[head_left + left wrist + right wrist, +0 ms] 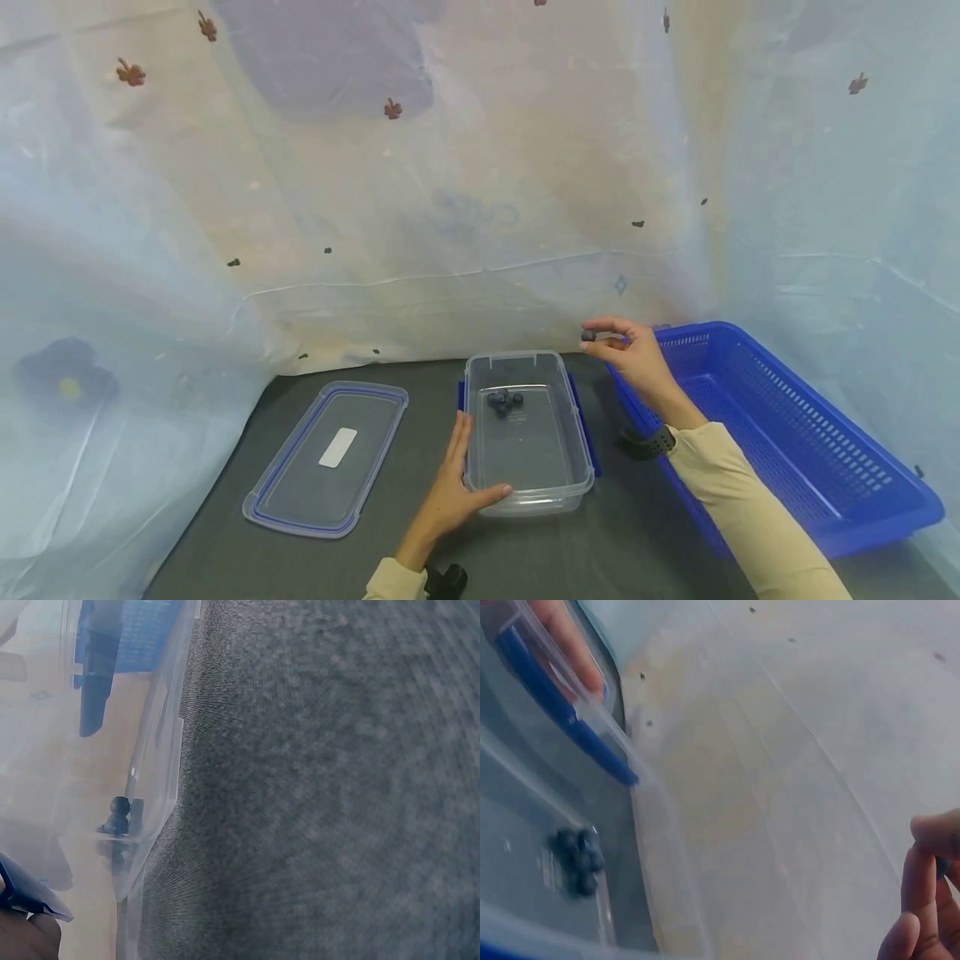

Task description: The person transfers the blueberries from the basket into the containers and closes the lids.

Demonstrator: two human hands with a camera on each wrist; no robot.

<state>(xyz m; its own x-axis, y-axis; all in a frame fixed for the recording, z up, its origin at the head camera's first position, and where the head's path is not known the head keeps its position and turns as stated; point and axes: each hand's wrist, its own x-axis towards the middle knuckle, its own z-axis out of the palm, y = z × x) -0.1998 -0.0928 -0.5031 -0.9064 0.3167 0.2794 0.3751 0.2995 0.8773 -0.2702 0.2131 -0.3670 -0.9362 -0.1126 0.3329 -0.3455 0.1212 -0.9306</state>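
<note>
A clear plastic container (525, 454) with blue side clips stands on the dark cloth, and several blueberries (504, 402) lie together toward its far end. My left hand (450, 492) rests against the container's left side and near corner, fingers extended and thumb along the near rim. Right of the container and above its far edge, my right hand (626, 354) pinches a single blueberry (588, 335) between thumb and fingers. In the right wrist view that blueberry (941, 866) is mostly hidden by the fingers. The grouped berries (118, 817) show through the clear wall in the left wrist view.
A clear lid (330, 458) with a blue seal and a white label lies flat to the left. The large blue plastic basket (780, 433) stands on the right, under the right forearm. Behind the dark tabletop (630, 533) hangs a pale patterned sheet (465, 183).
</note>
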